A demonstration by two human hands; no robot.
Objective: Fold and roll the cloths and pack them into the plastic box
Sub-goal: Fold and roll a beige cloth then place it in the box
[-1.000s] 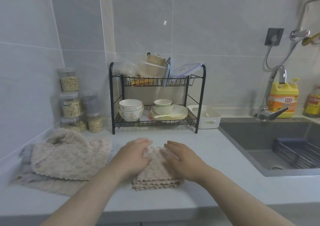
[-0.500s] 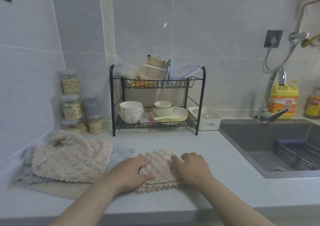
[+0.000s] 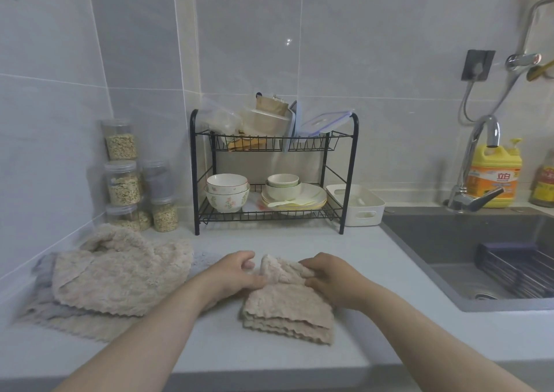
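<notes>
A folded beige cloth (image 3: 287, 313) lies on the grey counter (image 3: 389, 325) in front of me, its layered wavy edges toward me. My left hand (image 3: 232, 273) and my right hand (image 3: 325, 274) pinch its far edge, which is lifted and curled up off the counter. A pile of loose beige and grey cloths (image 3: 120, 274) lies at the left. A white plastic box (image 3: 356, 204) stands to the right of the black dish rack (image 3: 274, 169).
Bowls and plates fill the rack's lower shelf; containers and lids sit on top. Several grain jars (image 3: 123, 178) stand in the left corner. A sink (image 3: 473, 250) with tap (image 3: 476, 178) and a yellow detergent bottle (image 3: 494, 175) lies at the right.
Both hands went from pressing flat on the folded cloth to gripping its far edge, which now stands lifted and curled toward me.
</notes>
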